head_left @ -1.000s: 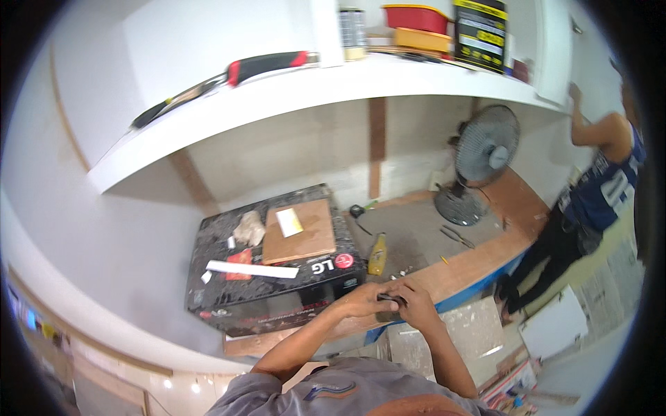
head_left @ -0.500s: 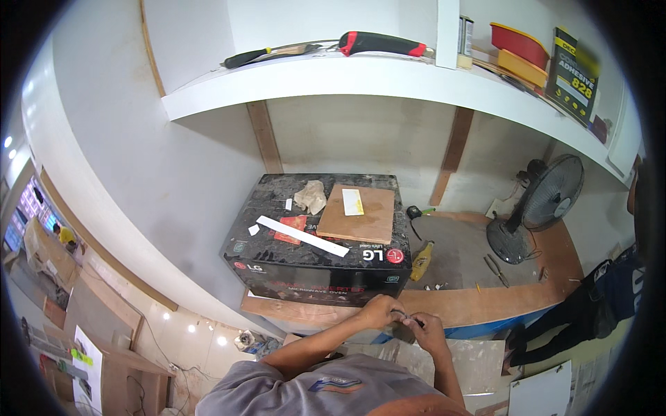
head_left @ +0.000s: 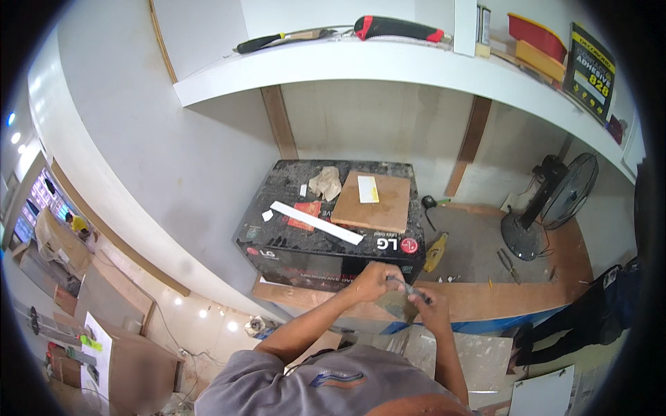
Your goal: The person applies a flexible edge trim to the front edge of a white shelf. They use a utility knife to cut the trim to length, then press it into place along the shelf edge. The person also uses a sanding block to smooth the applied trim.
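Note:
In front of the black carton, my two hands come together around a small, thin grey thing (head_left: pixel 402 285). It is too small and blurred for me to make out its kind. My left hand (head_left: pixel 378 280) pinches its upper left end, fingers closed. My right hand (head_left: pixel 434 313) has thumb and fingers closed at its lower right end, where a dark part shows. The black carton (head_left: pixel 305 267) carries a white strip (head_left: pixel 316 222), a crumpled beige cloth or paper (head_left: pixel 325 183), a red packet (head_left: pixel 304 215) and a brown board (head_left: pixel 381 213) with a small white-and-yellow card (head_left: pixel 368 188) on it.
Right of the carton are a yellow bottle (head_left: pixel 436 252), pliers (head_left: pixel 509 265), a tape measure (head_left: pixel 429 202) and a black fan (head_left: pixel 522 236). The white shelf (head_left: pixel 388 66) above holds a red-and-black handled tool (head_left: pixel 399 28). A person in dark clothes (head_left: pixel 576 315) stands at right.
Both hands have risen a little with the grey thing between them, now overlapping the carton's lower front edge. The whole view has shifted slightly, moving the carton rightward and up.

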The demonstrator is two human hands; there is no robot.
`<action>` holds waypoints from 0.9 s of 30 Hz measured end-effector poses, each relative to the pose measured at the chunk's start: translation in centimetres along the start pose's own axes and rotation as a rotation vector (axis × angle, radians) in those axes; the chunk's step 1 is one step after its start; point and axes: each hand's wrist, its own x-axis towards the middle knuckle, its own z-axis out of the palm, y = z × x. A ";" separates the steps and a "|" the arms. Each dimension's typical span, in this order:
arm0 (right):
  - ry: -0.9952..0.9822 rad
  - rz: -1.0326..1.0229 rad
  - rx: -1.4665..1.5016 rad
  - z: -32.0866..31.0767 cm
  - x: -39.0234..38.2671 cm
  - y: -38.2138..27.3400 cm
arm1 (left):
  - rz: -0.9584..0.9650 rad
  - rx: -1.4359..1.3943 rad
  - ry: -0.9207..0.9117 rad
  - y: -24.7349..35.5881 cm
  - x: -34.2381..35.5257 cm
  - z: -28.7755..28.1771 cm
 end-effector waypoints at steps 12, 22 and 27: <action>0.493 0.088 -0.265 -17.7 13.4 8.0 | 0.475 1.255 1.122 28.1 9.2 -38.2; 0.596 -0.374 -0.307 -12.8 15.3 -3.7 | -0.108 1.229 0.454 28.4 14.8 -49.5; 0.504 -0.879 -0.468 -7.6 12.9 -26.2 | 0.132 1.384 0.546 28.1 15.0 -52.0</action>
